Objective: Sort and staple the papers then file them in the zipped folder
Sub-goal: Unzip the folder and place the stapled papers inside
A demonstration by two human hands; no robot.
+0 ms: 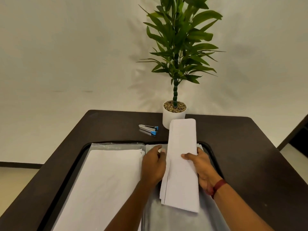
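White paper bundle (180, 140) | right grip (202, 165) clamped round it | left grip (153, 165): cannot tell

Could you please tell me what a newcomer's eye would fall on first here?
The tall potted plant at the far edge of the table stands out first. Nearer, the right hand grips a curled sheaf of white papers over the right half of the open folder, with the left hand beside it. A blue-tipped stapler lies beyond the folder, left of the plant.
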